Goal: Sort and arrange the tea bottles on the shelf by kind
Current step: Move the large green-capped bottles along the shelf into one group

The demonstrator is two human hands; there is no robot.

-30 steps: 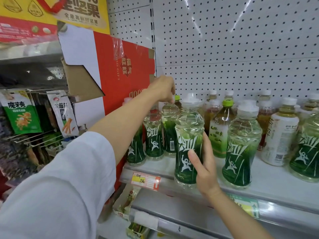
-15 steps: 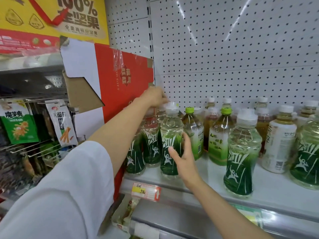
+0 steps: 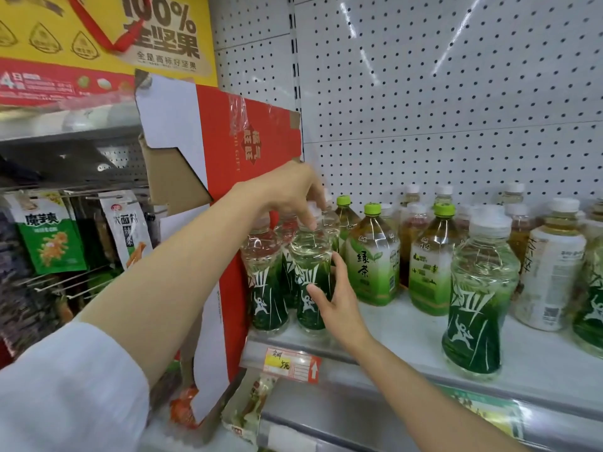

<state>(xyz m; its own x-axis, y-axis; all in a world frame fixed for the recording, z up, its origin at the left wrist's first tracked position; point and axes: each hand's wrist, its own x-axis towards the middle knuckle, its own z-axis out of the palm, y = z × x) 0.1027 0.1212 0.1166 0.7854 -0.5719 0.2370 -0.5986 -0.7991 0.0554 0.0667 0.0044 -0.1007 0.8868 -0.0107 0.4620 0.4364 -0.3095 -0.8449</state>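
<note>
Several dark green-labelled bottles (image 3: 266, 288) stand bunched at the left end of the white shelf (image 3: 391, 334). My right hand (image 3: 341, 301) grips the body of the front-right one (image 3: 310, 275), thumb on its label. My left hand (image 3: 287, 194) reaches over the group, with its fingertips curled down around that bottle's cap. To the right stand two light green tea bottles (image 3: 372, 256) with green caps. Further right are another dark green bottle (image 3: 479, 295) near the shelf's front and a white-labelled bottle (image 3: 551, 272). Amber tea bottles (image 3: 411, 230) line the back.
A red and white cardboard carton (image 3: 228, 190) walls off the shelf's left end, right beside the bunched bottles. Snack packets (image 3: 49, 236) hang on hooks further left. A price tag (image 3: 293, 365) sits on the shelf's front edge. A pegboard panel (image 3: 440, 109) backs the shelf.
My right hand carried the dark green bottle leftward and back, setting it against the others by the carton. My left hand shifted from a rear bottle's top to this bottle's cap.
</note>
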